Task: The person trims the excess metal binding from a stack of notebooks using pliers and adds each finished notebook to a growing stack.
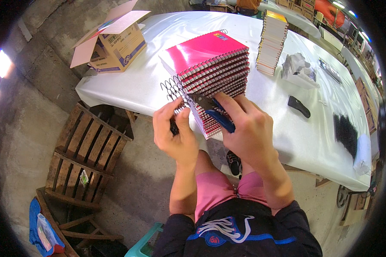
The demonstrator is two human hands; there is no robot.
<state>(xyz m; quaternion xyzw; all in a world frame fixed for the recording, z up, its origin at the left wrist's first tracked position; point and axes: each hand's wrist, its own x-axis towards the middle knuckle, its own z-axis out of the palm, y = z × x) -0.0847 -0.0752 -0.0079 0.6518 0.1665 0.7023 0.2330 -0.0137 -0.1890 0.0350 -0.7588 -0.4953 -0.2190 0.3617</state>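
Note:
A tall stack of spiral-bound notebooks point(212, 49) with glossy pink-red covers stands at the near edge of the white-covered table point(154, 38). Loose black wire coils point(170, 89) stick out at the stack's left corner. My left hand point(173, 132) pinches the lower ends of these coils between thumb and fingers. In my right hand point(251, 126) are pliers point(220, 120) with blue handles, their dark jaws pointing left to the coils at the corner. Whether the jaws are closed on a wire is too small to tell.
An opened cardboard box point(120, 49) stands at the far left. Toward the back right are another notebook stack point(271, 43) and crumpled grey wrapping point(299, 70). A black object point(299, 106) and a pile of black coils point(345, 132) lie at right. A slatted wooden rack point(88, 156) sits left.

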